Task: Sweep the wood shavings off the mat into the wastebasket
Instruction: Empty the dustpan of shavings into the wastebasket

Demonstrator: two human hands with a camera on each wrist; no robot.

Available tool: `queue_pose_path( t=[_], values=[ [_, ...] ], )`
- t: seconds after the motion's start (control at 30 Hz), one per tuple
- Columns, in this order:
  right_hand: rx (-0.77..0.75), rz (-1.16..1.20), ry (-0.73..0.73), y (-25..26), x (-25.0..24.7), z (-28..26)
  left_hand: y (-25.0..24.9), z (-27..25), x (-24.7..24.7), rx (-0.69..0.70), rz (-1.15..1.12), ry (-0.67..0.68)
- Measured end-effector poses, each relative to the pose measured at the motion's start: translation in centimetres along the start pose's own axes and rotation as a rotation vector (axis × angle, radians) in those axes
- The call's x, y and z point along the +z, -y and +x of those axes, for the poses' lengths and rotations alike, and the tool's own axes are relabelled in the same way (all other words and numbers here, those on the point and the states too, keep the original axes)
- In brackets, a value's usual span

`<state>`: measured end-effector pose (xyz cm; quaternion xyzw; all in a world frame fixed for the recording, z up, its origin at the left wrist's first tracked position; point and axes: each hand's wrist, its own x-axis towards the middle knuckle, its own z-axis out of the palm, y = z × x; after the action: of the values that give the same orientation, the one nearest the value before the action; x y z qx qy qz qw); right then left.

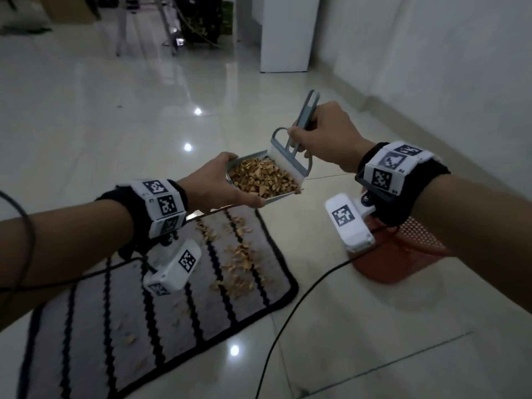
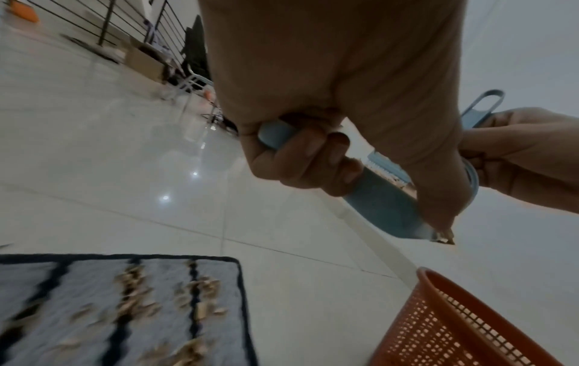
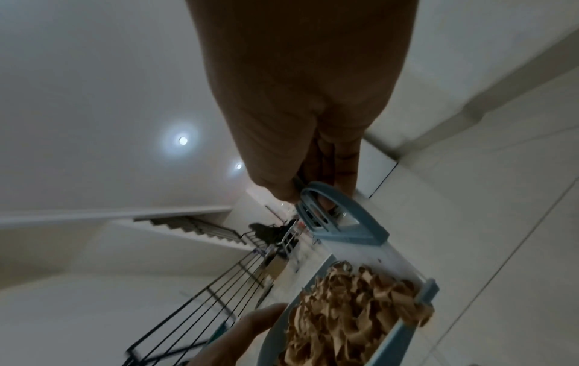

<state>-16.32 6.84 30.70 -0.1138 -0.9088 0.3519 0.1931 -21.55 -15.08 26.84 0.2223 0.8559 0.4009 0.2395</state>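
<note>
My left hand (image 1: 221, 185) grips a grey-blue dustpan (image 1: 276, 198) heaped with wood shavings (image 1: 262, 177), held in the air above the mat's far end. My right hand (image 1: 322, 133) grips the handle of a small grey-blue brush (image 1: 290, 156), whose white bristles rest against the pan's far edge. The left wrist view shows fingers (image 2: 307, 158) curled round the dustpan (image 2: 385, 205). More shavings (image 1: 236, 260) lie scattered on the grey mat (image 1: 121, 326) with black stripes. The orange mesh wastebasket (image 1: 403, 254) stands on the floor to the right, partly hidden by my right wrist.
Glossy white floor tiles (image 1: 115, 125) surround the mat. A black cable (image 1: 290, 321) trails over the floor between mat and wastebasket. A white wall (image 1: 431, 67) runs along the right, a white cabinet (image 1: 285, 33) and table legs (image 1: 123, 33) stand far back.
</note>
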Motion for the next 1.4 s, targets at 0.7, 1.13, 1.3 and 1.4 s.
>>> queue_pose_path(
  t=[0.7, 1.13, 1.3, 1.4],
  values=[
    [0.295, 0.029, -0.418, -22.9, -17.8, -8.7, -16.8, 13.1, 23.5, 0.384, 0.402, 0.266],
    [0.288, 0.077, -0.542, -24.4, -16.6, -11.2, -16.7, 15.2, 22.9, 0.706, 0.661, 0.161],
    [0.312, 0.041, -0.516, -24.2, -16.4, -12.1, -17.1, 15.5, 22.8, 0.748, 0.761, 0.159],
    [0.337, 0.025, -0.527, -24.4, -16.2, -12.5, -17.3, 15.7, 23.0, 0.765, 0.816, 0.154]
  ],
)
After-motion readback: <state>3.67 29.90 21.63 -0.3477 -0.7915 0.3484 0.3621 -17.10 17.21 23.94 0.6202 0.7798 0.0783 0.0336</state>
